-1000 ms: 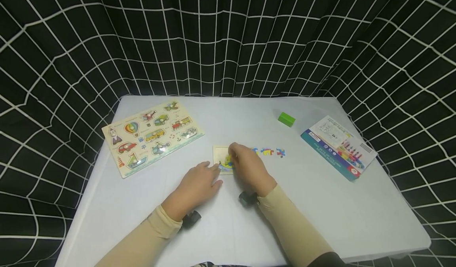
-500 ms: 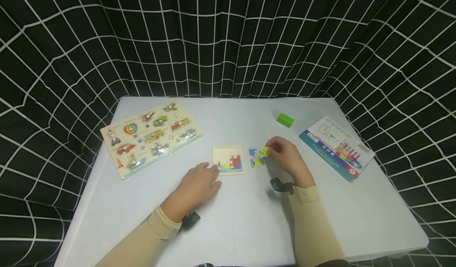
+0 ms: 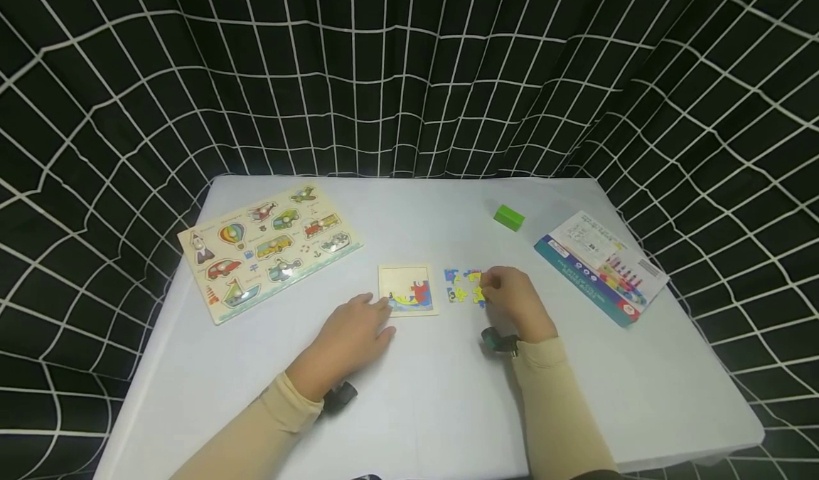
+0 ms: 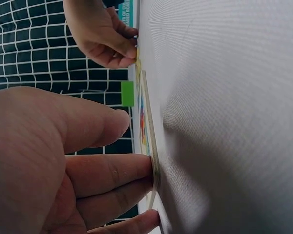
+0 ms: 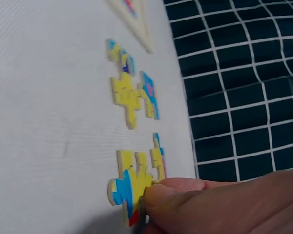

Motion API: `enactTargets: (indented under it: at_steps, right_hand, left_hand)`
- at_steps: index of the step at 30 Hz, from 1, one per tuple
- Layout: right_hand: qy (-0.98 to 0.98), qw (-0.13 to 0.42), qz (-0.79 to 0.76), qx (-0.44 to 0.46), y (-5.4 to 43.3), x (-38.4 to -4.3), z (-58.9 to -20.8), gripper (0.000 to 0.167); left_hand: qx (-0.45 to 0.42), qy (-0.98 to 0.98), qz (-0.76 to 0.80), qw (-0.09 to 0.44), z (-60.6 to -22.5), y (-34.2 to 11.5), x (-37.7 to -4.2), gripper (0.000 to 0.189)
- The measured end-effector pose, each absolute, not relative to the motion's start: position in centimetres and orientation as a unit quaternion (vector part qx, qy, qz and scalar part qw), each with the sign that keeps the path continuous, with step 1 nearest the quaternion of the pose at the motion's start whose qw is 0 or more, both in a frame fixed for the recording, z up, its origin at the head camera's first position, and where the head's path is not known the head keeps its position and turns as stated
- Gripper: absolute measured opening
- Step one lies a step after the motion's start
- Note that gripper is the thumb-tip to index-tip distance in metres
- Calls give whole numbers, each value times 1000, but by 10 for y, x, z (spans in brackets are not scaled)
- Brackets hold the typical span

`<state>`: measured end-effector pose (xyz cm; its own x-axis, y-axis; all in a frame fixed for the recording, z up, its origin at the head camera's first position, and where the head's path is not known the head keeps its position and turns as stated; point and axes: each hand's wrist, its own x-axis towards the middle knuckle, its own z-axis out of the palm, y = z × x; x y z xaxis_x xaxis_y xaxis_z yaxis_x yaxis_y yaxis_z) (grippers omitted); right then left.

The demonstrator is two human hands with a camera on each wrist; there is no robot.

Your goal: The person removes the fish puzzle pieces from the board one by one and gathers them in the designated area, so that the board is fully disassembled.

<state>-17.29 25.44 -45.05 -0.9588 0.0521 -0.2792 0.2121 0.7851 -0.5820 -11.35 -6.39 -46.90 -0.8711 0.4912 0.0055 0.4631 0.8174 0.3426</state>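
Note:
In the head view, my left hand rests at the left edge of a small wooden jigsaw tray, fingers stretched out. The left wrist view shows those fingertips against the tray's rim. Red, yellow and blue pieces fill the tray's lower part; its upper part is bare wood. My right hand is right of the loose pieces. In the right wrist view its thumb and finger pinch a puzzle piece, mostly hidden, beside a yellow, blue and red piece. More loose pieces lie beyond.
A large wooden vehicle peg puzzle lies at the left of the white table. A green block sits at the back right, near a flat box with crayons pictured on it. A black gridded curtain surrounds the table.
My right hand has moved from over the tray to the loose pieces on the right, uncovering the tray, then slightly down toward me. My left hand has stayed at the tray's edge.

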Motion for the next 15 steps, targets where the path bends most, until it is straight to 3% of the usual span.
enactTargets:
  at_steps: [4,8,12,15]
  right_hand:
    - [953,83,-288,41,246,-173,-449,7]
    - [960,41,-272,-45,222,-175,-444,9]
    - [950,51,-262,-163,190,-180,-450,28]
    - [946,70,-245,-202,174,-184,-456,31]
  left_hand:
    - [251,952,170,43,-469,-64,-114,44]
    - [250,952,169,44,-468,-64,-114,44]
    - [245,953,171,48,-467,-64,-113,45]
    - [245,953,174,47,-467,-63,-113,45]
